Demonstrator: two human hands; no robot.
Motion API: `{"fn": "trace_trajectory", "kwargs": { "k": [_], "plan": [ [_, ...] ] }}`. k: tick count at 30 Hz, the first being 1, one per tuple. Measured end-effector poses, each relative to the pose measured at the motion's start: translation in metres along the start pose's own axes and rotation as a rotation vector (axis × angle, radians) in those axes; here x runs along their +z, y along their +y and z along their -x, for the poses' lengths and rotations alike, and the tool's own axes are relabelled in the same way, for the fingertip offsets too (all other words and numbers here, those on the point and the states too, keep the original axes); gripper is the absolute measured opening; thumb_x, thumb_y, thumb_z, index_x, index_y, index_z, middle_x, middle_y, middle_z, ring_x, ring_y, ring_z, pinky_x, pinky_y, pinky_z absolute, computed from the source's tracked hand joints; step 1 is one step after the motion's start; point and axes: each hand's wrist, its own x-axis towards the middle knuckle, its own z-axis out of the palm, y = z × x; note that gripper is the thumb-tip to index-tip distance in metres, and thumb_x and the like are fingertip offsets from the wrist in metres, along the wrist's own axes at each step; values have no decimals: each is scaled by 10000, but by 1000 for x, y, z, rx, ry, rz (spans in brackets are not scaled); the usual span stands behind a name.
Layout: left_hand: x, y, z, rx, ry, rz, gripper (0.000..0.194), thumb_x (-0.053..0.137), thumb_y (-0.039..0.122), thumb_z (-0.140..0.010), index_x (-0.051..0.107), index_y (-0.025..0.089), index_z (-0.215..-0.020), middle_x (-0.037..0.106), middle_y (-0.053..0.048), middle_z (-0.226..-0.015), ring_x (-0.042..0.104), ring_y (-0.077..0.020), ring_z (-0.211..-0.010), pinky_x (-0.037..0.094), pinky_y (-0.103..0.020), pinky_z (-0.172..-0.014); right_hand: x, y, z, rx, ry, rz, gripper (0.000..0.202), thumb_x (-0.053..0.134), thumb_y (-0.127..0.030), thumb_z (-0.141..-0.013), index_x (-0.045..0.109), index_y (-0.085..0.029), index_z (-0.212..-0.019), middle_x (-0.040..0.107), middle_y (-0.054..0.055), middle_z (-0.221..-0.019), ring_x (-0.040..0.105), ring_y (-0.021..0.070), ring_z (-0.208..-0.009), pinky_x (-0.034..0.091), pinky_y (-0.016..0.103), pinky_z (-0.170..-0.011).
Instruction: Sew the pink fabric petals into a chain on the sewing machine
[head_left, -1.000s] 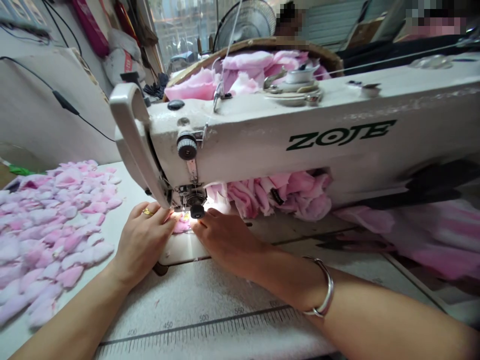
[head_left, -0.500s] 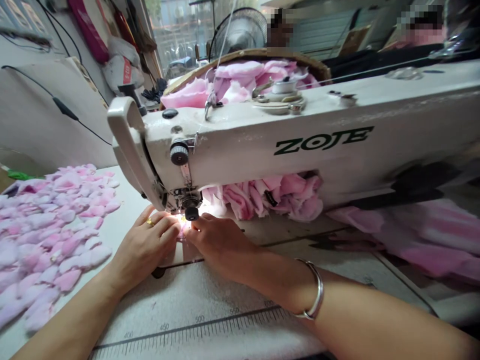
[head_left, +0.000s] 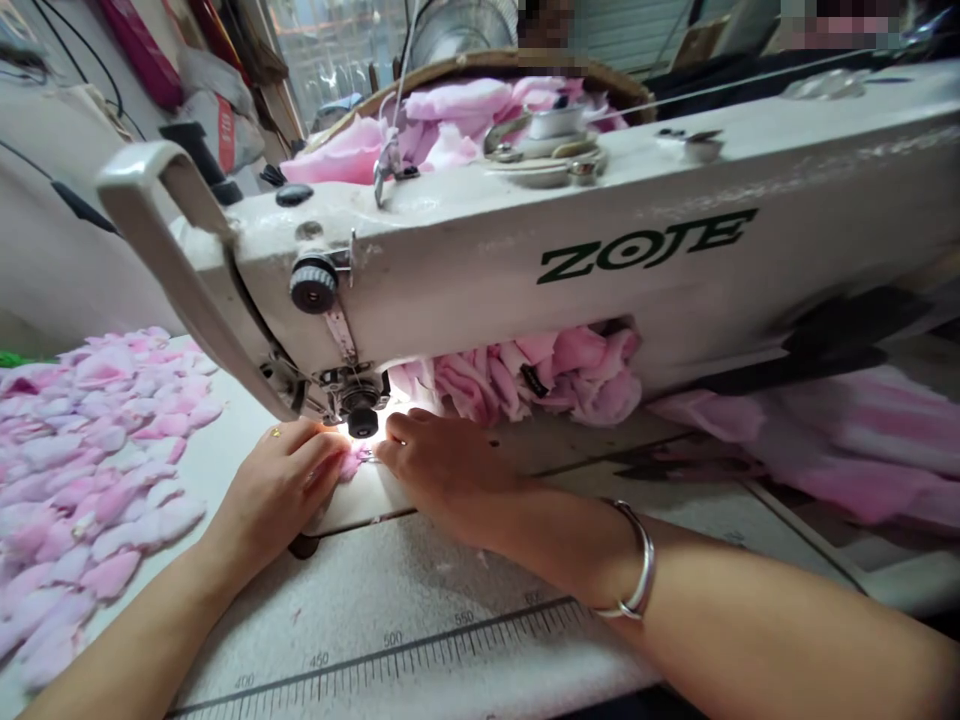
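A white sewing machine (head_left: 450,290) stands in front of me, its needle area lit by a bright lamp. Just under the presser area lies a small pink fabric piece (head_left: 352,462), mostly hidden by fingers and glare. My left hand (head_left: 281,480), with a gold ring, is closed at its left edge, fingertips bent onto it. To the right of the needle, my right hand (head_left: 442,465) has curled fingers and thumb pinched together close to the bed. What lies between those fingertips is hidden. A silver bangle (head_left: 643,565) circles the right wrist.
Many joined pink puffs (head_left: 97,480) spread over the table at left. Bunched pink fabric (head_left: 540,375) sits beneath the machine arm. Scissors (head_left: 667,462) lie at right, beside more pink cloth (head_left: 847,440). Behind stand a basket of pink pieces (head_left: 457,110) and a fan (head_left: 461,30).
The view has shifted closer, so the machine's head appears larger and further left. My hands are slightly further apart, showing more of the pink fabric piece between them.
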Motion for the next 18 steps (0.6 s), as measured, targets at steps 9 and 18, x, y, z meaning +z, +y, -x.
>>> {"fn": "trace_trajectory", "kwargs": {
  "k": [9, 18],
  "plan": [
    [-7, 7, -2, 88, -2, -106, 90, 520, 200, -920, 591, 238, -961, 664, -7, -951, 576, -206, -910, 414, -375, -829, 1, -4, 3, -51, 44, 35, 143, 572, -66, -825, 643, -188, -851, 611, 45, -876, 557, 186, -796, 321, 310, -459],
    [-6, 11, -3, 99, 53, -91, 108, 536, 213, -929, 627, 236, -982, 699, 31, -932, 615, -163, -834, 392, -379, -886, 1, -6, 1, -19, 64, 42, 155, 558, -65, -829, 652, -187, -841, 608, 31, -824, 551, 182, -716, 258, 310, -439]
  ]
}}
